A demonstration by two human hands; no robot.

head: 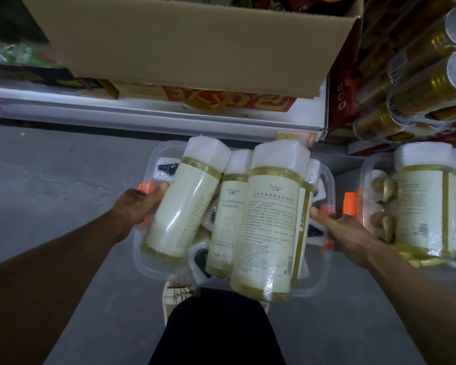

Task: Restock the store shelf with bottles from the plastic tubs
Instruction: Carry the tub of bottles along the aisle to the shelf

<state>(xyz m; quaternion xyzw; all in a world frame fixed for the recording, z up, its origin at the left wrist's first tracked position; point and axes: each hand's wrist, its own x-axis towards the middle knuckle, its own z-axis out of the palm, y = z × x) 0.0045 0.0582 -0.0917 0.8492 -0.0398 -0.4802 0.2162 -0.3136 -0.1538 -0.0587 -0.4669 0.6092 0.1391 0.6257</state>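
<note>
A clear plastic tub (153,264) with orange handles sits low in the middle, in front of the white store shelf (153,111). Several tall pale-yellow bottles with white caps stand in it, such as the left bottle (182,212) and the large front bottle (271,227). My left hand (140,204) grips the tub's left handle, with fingers against the left bottle. On the tub's right handle my right hand (340,230) is closed. A second tub (369,180) with more bottles stands at the right.
A big cardboard box (190,40) sits on the shelf above the tub. Shrink-wrapped gold bottles (432,83) lie stacked at the upper right beside a red carton (340,106). Grey concrete floor (50,180) spreads to the left. My dark trouser leg (216,333) is below the tub.
</note>
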